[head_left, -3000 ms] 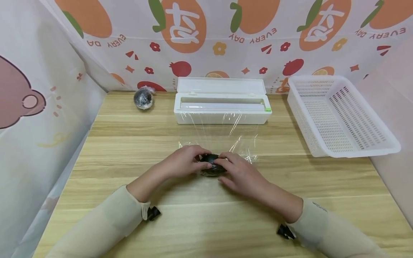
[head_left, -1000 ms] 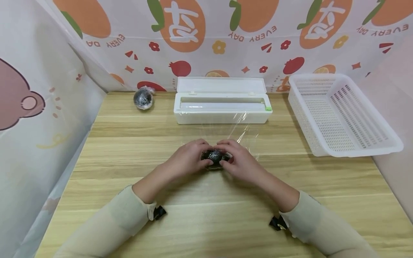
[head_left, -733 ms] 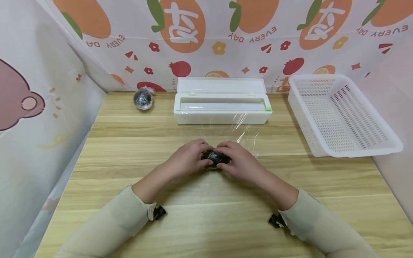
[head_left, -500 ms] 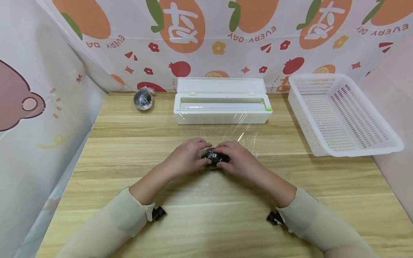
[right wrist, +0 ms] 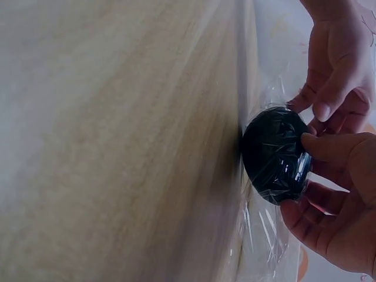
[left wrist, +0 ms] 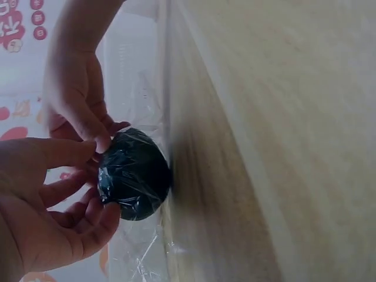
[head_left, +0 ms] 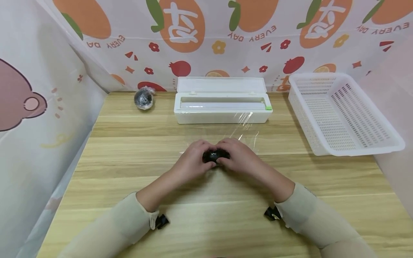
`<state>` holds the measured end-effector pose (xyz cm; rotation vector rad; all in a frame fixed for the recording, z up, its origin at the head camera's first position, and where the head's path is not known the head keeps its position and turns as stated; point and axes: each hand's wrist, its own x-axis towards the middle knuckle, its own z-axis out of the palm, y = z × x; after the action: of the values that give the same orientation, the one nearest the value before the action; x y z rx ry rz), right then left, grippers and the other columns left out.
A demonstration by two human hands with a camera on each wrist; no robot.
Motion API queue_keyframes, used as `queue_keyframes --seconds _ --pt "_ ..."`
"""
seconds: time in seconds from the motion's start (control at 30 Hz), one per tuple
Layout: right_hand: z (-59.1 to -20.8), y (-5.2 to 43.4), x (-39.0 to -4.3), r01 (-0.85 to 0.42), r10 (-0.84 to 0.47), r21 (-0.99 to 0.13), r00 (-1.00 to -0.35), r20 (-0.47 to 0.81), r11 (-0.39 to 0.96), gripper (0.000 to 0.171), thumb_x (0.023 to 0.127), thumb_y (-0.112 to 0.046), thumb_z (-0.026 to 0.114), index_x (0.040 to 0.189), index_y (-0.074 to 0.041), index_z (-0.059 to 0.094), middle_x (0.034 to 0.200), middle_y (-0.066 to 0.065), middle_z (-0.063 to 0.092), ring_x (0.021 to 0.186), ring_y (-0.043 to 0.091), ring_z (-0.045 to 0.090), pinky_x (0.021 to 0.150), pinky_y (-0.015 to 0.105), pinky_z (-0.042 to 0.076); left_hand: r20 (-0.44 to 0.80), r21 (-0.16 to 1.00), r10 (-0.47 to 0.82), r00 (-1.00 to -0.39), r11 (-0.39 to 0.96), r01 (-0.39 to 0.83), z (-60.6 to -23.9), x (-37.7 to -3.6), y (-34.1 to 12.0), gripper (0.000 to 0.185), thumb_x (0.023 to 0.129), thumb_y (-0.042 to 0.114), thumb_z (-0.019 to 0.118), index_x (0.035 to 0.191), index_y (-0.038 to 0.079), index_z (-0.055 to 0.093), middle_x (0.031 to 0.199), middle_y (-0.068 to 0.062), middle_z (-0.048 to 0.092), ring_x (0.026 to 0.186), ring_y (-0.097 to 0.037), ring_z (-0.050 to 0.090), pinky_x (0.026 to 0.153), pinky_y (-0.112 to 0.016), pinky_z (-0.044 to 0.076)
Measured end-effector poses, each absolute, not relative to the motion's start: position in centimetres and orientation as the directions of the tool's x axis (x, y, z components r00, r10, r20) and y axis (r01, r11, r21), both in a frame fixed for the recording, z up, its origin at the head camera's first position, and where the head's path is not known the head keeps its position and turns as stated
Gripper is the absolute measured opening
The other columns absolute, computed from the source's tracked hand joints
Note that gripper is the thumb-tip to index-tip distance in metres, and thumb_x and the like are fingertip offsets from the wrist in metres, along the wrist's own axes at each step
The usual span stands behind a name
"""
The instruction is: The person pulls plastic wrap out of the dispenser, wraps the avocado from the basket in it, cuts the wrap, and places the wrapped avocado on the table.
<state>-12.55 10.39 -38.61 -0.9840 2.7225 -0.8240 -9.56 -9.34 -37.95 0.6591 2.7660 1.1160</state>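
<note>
Gripping a film-wrapped black ball, both hands' fingers curl; film roll fills dispenser

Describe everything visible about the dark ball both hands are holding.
The dark ball is round, glossy black, its material unclear. Wrinkled clear cling film covers it, and loose film trails beside it. It sits at the wooden table surface, mid-table, in front of the white film dispenser box. The left hand and right hand pinch it from opposite sides.

Bright even light, blurred wrist views
</note>
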Motion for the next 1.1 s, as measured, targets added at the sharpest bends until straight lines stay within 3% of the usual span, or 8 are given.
queue_keyframes --seconds 0.37,0.63,0.9,1.1 --pt "-38.9 10.7 -13.3 -0.471 -0.594 -0.629 -0.804 0.019 0.618 0.036 0.085 -0.016 0.076 0.12 -0.013 0.068 0.12 0.004 0.069 0.115 0.023 0.06 0.102 0.043 0.047 0.093 0.616 0.393 -0.915 0.699 0.363 -38.6 -10.2 -9.1 0.04 0.076 0.011 0.085 0.11 0.007 0.065 0.113 -0.005 0.059 0.109 -0.025 0.053 0.099 -0.042 0.047" --pt "-39.4 11.3 -13.8 -0.383 -0.558 -0.683 -0.829 -0.043 0.622 0.037 0.086 -0.021 0.077 0.121 -0.015 0.067 0.116 0.002 0.069 0.101 0.018 0.063 0.09 0.039 0.051 0.043 0.628 0.401 -0.915 0.701 0.338 -39.0 -10.9 -9.5 0.043 0.078 0.019 0.084 0.114 0.006 0.064 0.114 -0.007 0.061 0.111 -0.024 0.055 0.1 -0.041 0.046" --pt "-38.5 11.4 -13.1 -0.506 -0.567 -0.597 -0.818 0.103 0.622 0.038 0.086 -0.023 0.077 0.121 -0.01 0.068 0.135 0.009 0.059 0.127 0.029 0.053 0.106 0.048 0.044 -0.052 0.678 0.416 -0.908 0.683 0.274 -38.9 -12.2 -10.4 0.044 0.085 0.025 0.079 0.122 0.007 0.064 0.122 -0.009 0.062 0.113 -0.027 0.059 0.098 -0.044 0.048" --pt "-38.9 11.3 -12.9 -0.558 -0.6 -0.534 -0.792 0.115 0.635 0.043 0.083 -0.025 0.08 0.121 -0.009 0.068 0.124 0.006 0.063 0.117 0.023 0.058 0.101 0.042 0.048 -0.113 0.707 0.44 -0.891 0.666 0.239 -38.8 -13.1 -10.7 0.043 0.087 0.027 0.077 0.125 0.009 0.065 0.125 -0.008 0.062 0.11 -0.026 0.06 0.093 -0.043 0.051"
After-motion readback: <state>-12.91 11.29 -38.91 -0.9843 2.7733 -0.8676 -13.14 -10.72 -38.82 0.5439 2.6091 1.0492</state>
